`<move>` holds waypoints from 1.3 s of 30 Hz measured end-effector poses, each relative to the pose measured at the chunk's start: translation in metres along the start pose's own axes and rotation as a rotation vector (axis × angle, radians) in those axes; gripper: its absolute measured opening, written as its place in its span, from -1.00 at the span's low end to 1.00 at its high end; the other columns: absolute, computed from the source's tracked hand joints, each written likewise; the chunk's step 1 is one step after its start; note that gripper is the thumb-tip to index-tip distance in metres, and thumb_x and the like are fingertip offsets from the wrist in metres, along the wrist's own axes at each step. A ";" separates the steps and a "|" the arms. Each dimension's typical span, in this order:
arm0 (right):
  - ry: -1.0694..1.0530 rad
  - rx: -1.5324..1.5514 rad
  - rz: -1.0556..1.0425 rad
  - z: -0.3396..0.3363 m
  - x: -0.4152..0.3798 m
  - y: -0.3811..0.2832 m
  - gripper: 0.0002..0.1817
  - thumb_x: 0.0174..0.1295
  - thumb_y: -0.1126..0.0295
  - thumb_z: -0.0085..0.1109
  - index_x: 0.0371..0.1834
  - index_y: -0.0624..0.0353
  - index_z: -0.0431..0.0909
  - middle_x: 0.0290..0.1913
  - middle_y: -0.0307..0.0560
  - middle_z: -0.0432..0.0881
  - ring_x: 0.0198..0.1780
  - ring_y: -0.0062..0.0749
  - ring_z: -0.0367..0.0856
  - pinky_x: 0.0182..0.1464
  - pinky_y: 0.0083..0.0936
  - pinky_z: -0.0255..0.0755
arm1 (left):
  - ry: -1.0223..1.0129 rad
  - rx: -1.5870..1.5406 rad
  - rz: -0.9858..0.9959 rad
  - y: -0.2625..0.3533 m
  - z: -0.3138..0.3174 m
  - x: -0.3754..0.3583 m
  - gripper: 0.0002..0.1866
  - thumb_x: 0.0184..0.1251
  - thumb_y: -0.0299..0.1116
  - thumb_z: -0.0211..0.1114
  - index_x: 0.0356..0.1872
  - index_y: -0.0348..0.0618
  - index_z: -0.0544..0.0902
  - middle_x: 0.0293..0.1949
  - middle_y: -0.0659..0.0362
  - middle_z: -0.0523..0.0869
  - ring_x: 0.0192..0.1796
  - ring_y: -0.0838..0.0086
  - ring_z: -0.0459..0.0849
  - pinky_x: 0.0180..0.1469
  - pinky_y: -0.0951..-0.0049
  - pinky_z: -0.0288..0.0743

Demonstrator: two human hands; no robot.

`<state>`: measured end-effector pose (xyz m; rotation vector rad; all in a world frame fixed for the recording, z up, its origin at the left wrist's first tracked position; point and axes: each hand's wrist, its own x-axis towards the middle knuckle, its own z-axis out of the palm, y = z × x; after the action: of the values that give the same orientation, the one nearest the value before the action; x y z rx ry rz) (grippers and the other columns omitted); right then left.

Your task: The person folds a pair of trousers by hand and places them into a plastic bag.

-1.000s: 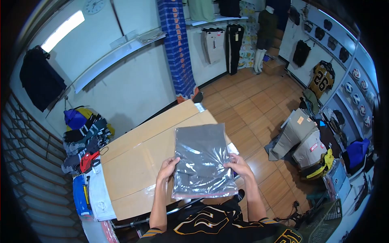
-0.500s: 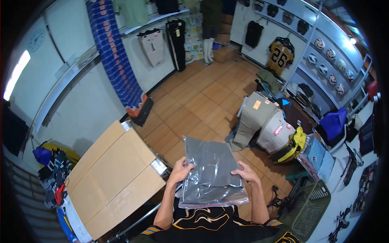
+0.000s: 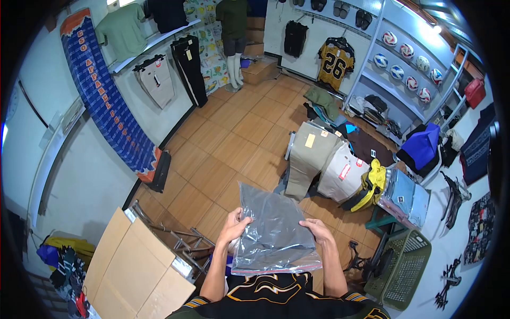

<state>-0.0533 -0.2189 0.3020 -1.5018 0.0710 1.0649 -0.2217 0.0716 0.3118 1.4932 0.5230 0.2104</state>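
A clear plastic bag (image 3: 276,231) with a folded dark grey garment inside hangs between my two hands, in front of my black jersey. Its red-lined edge lies along the bottom, nearest my body. My left hand (image 3: 234,225) pinches the bag's left side, with the thumb on top. On the opposite side my right hand (image 3: 317,231) grips the edge in the same way, thumb over the plastic.
Cardboard (image 3: 133,266) covers a stand at the lower left. To the right are trousers (image 3: 308,159) draped on a rack, packed clothes (image 3: 406,196) and a green basket (image 3: 401,271). A mannequin (image 3: 234,37) stands at the back, near shelves of balls (image 3: 406,50).
The view has turned to the right, so the cardboard and wall displays sit further left. Both hands still hold the bag, whose upper part now looks smoother and slightly tilted.
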 end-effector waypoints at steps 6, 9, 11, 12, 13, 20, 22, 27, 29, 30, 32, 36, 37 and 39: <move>-0.081 -0.010 -0.015 0.031 0.101 -0.049 -0.66 0.25 0.40 0.38 0.04 0.35 0.65 -0.11 -0.10 0.76 -0.16 -0.48 0.72 -0.02 -0.53 0.58 | 0.059 -0.053 -0.029 0.015 -0.053 0.078 -0.84 0.25 -0.42 0.38 -0.25 -0.25 0.58 -0.44 0.35 0.57 -0.41 0.71 0.41 -0.38 0.57 0.29; -0.096 -0.040 -0.013 0.067 0.146 -0.097 -0.69 0.25 0.43 0.37 0.02 0.33 0.65 -0.12 -0.11 0.76 -0.15 -0.48 0.72 -0.01 -0.53 0.59 | 0.122 0.005 -0.001 0.005 -0.094 0.127 -0.82 0.24 -0.41 0.39 -0.27 -0.25 0.58 -0.45 0.33 0.55 -0.40 0.67 0.41 -0.38 0.52 0.30; -0.144 -0.059 -0.013 0.090 0.179 -0.126 -0.71 0.24 0.45 0.36 0.00 0.31 0.65 -0.13 -0.13 0.75 -0.15 -0.48 0.71 -0.02 -0.53 0.59 | 0.193 0.060 0.003 0.013 -0.120 0.144 -0.81 0.23 -0.40 0.39 -0.27 -0.25 0.58 -0.46 0.32 0.53 -0.40 0.64 0.41 -0.38 0.50 0.30; -0.172 -0.065 -0.019 0.106 0.198 -0.142 -0.73 0.23 0.46 0.36 -0.02 0.29 0.65 -0.14 -0.14 0.75 -0.15 -0.49 0.71 -0.03 -0.53 0.59 | 0.229 0.078 0.010 0.029 -0.133 0.149 -0.80 0.22 -0.38 0.40 -0.28 -0.26 0.58 -0.47 0.31 0.52 -0.40 0.62 0.40 -0.37 0.48 0.30; -0.208 -0.091 -0.015 0.124 0.215 -0.158 -0.73 0.23 0.46 0.36 -0.02 0.29 0.65 -0.14 -0.14 0.75 -0.15 -0.49 0.71 -0.03 -0.53 0.59 | 0.266 0.094 0.016 0.040 -0.147 0.156 -0.78 0.21 -0.36 0.41 -0.28 -0.26 0.57 -0.47 0.30 0.51 -0.40 0.60 0.39 -0.37 0.45 0.30; -0.439 -0.183 -0.090 0.259 0.299 -0.235 -0.64 0.18 0.47 0.39 0.04 0.29 0.61 -0.12 -0.08 0.74 -0.15 -0.44 0.69 -0.03 -0.51 0.57 | 0.583 0.086 0.008 0.040 -0.245 0.159 -0.75 0.23 -0.33 0.40 -0.31 -0.26 0.53 -0.47 0.31 0.41 -0.40 0.58 0.33 -0.37 0.42 0.26; -0.523 -0.241 -0.080 0.307 0.310 -0.254 -0.68 0.19 0.49 0.37 0.02 0.28 0.62 -0.13 -0.12 0.73 -0.14 -0.45 0.68 -0.02 -0.52 0.56 | 0.690 0.027 -0.021 0.048 -0.266 0.148 -0.76 0.23 -0.34 0.39 -0.32 -0.25 0.51 -0.47 0.31 0.37 -0.39 0.58 0.32 -0.37 0.41 0.25; -0.682 -0.370 -0.078 0.421 0.346 -0.280 -0.72 0.20 0.52 0.35 -0.01 0.24 0.64 -0.13 -0.18 0.71 -0.14 -0.49 0.66 -0.02 -0.54 0.53 | 0.943 -0.039 -0.046 0.071 -0.316 0.127 -0.78 0.23 -0.37 0.39 -0.30 -0.25 0.53 -0.46 0.32 0.39 -0.39 0.59 0.33 -0.35 0.45 0.27; -0.764 -0.404 -0.074 0.462 0.372 -0.284 -0.71 0.20 0.51 0.35 0.00 0.23 0.64 -0.13 -0.18 0.71 -0.13 -0.49 0.65 -0.02 -0.54 0.53 | 1.031 -0.070 -0.018 0.077 -0.342 0.128 -0.79 0.23 -0.38 0.38 -0.29 -0.25 0.54 -0.45 0.33 0.39 -0.38 0.60 0.33 -0.34 0.47 0.28; -0.812 -0.419 -0.079 0.483 0.385 -0.286 -0.70 0.20 0.51 0.35 0.01 0.23 0.64 -0.13 -0.18 0.71 -0.13 -0.50 0.65 -0.03 -0.54 0.54 | 1.050 -0.056 -0.048 0.077 -0.357 0.128 -0.80 0.23 -0.39 0.38 -0.27 -0.26 0.55 -0.44 0.34 0.40 -0.37 0.62 0.34 -0.32 0.49 0.29; -0.882 -0.462 -0.101 0.528 0.405 -0.297 -0.70 0.19 0.51 0.35 0.00 0.23 0.64 -0.13 -0.19 0.71 -0.11 -0.52 0.64 -0.02 -0.55 0.53 | 1.096 -0.042 -0.072 0.081 -0.389 0.133 -0.81 0.24 -0.40 0.37 -0.26 -0.26 0.56 -0.44 0.35 0.41 -0.36 0.64 0.35 -0.30 0.51 0.31; -0.990 -0.542 -0.184 0.621 0.442 -0.324 -0.70 0.19 0.51 0.35 0.00 0.21 0.64 -0.14 -0.22 0.71 -0.08 -0.58 0.62 0.00 -0.58 0.48 | 1.179 -0.108 0.010 0.100 -0.451 0.151 -0.84 0.24 -0.42 0.35 -0.25 -0.24 0.57 -0.43 0.38 0.40 -0.34 0.66 0.35 -0.27 0.55 0.31; -1.010 -0.546 -0.185 0.644 0.447 -0.332 -0.70 0.19 0.51 0.35 0.00 0.21 0.64 -0.14 -0.22 0.71 -0.08 -0.58 0.62 0.00 -0.58 0.48 | 1.199 -0.132 0.009 0.108 -0.468 0.156 -0.85 0.24 -0.43 0.35 -0.25 -0.24 0.57 -0.43 0.38 0.40 -0.34 0.66 0.35 -0.27 0.55 0.31; -1.052 -0.584 -0.270 0.689 0.457 -0.351 -0.69 0.19 0.45 0.38 0.01 0.22 0.66 -0.23 -0.30 0.69 -0.21 -0.63 0.57 -0.11 -0.62 0.41 | 1.246 -0.135 0.008 0.123 -0.500 0.165 -0.86 0.25 -0.43 0.34 -0.27 -0.23 0.56 -0.43 0.38 0.40 -0.34 0.66 0.35 -0.28 0.57 0.30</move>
<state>0.0321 0.6711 0.3847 -1.1998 -1.2247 1.5959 -0.2825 0.6011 0.4030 1.0888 1.4419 1.1866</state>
